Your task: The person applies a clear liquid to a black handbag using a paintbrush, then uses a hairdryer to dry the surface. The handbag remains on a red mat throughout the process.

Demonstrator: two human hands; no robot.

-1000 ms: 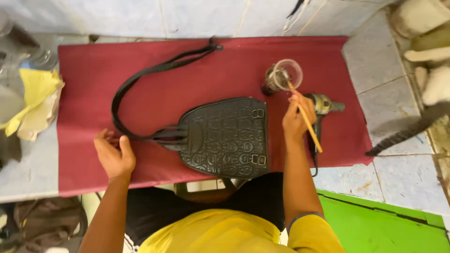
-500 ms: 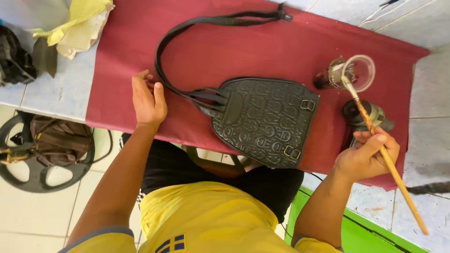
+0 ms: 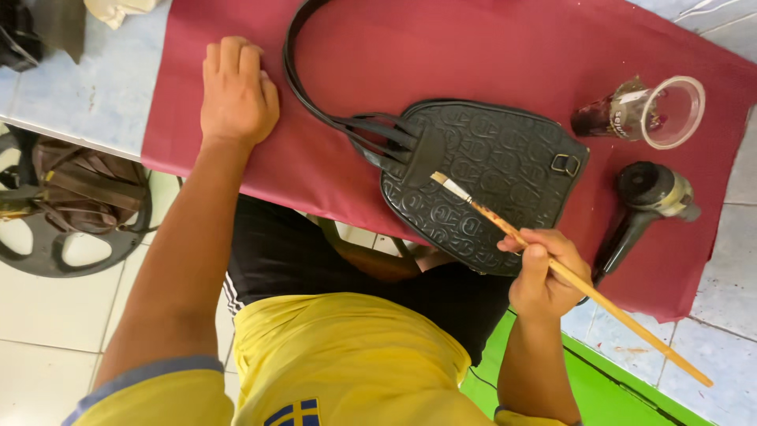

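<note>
We note right hand [image 3: 544,278] gripping long wooden-handled brush [image 3: 552,264], bristle tip over black embossed leather bag [image 3: 489,177] on dark red cloth [image 3: 441,55]. Left hand [image 3: 236,91] flat, open on cloth, beside bag strap [image 3: 303,95].

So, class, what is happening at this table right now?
A person in a yellow shirt works on a dark embossed handbag that lies on a maroon cloth. The right hand holds a long wooden-handled brush, its bristle tip over the bag near the strap base. The left hand rests flat on the cloth beside the strap. A clear plastic cup lies on its side to the right, with a hair dryer below it.
</note>
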